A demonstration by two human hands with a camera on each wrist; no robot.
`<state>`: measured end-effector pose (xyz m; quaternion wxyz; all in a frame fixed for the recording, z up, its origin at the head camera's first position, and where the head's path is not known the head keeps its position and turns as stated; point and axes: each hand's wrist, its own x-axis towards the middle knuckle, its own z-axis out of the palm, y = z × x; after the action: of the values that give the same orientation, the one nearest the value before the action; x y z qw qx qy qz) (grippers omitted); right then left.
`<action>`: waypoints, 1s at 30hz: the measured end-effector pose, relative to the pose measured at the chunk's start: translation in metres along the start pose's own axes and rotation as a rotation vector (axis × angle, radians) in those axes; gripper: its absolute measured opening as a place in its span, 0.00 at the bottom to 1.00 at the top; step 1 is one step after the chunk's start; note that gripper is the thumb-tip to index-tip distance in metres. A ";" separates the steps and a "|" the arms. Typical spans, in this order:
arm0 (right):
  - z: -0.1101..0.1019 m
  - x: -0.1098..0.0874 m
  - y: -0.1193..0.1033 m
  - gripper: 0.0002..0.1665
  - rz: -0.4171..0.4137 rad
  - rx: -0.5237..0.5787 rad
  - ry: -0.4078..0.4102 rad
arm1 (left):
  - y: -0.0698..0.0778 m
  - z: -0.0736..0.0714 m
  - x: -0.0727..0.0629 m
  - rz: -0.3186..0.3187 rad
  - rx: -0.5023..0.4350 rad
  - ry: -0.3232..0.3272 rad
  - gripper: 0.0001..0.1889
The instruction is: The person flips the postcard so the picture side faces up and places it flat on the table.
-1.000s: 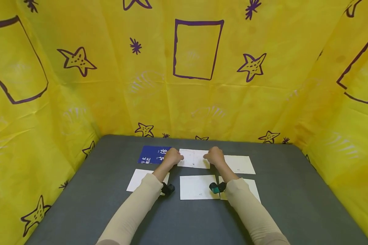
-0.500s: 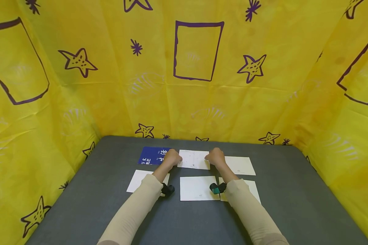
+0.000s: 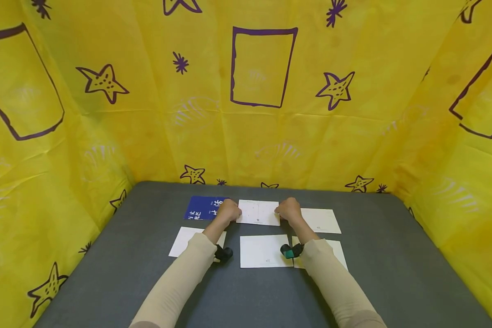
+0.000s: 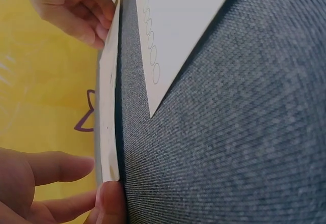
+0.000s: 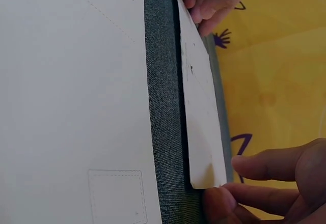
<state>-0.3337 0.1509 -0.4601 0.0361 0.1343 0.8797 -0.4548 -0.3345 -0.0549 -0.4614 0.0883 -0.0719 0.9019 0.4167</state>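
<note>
A white postcard (image 3: pixel 258 212) with a faint centre line lies at the back middle of the dark table, its front edge casting a dark line of shadow. My left hand (image 3: pixel 228 211) holds its left end; the thumb sits against the edge in the left wrist view. At the other end my right hand (image 3: pixel 289 209) grips the card by its corner, with the index finger (image 5: pixel 267 165) standing off behind. To the left lies a blue postcard (image 3: pixel 204 208) with white characters, partly behind the left hand. Another white postcard (image 3: pixel 320 220) lies right of the right hand.
Nearer me is a row of white postcards: a left one (image 3: pixel 186 240) partly under the left arm, a middle one (image 3: pixel 264 251), and a right one (image 3: pixel 338 252) partly covered by the right arm. A yellow patterned cloth (image 3: pixel 262 150) rises behind the table (image 3: pixel 246 296).
Both hands stay at the ends of the middle back postcard. The view shifts slightly; the cards keep nearly the same places.
</note>
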 end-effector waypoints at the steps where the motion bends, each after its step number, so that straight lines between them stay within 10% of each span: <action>1: 0.000 0.000 0.000 0.11 0.002 0.002 0.002 | 0.000 0.000 0.000 0.006 -0.001 0.004 0.18; 8: 0.000 -0.002 0.001 0.12 -0.011 -0.006 0.017 | -0.001 0.000 -0.001 -0.001 -0.014 0.035 0.04; 30: -0.002 0.000 0.009 0.13 -0.009 0.112 0.021 | -0.002 0.002 -0.007 0.018 -0.060 0.054 0.20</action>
<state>-0.3308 0.1570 -0.4661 0.0175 0.1368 0.8539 -0.5019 -0.3275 -0.0541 -0.4626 0.0580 -0.0777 0.8916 0.4423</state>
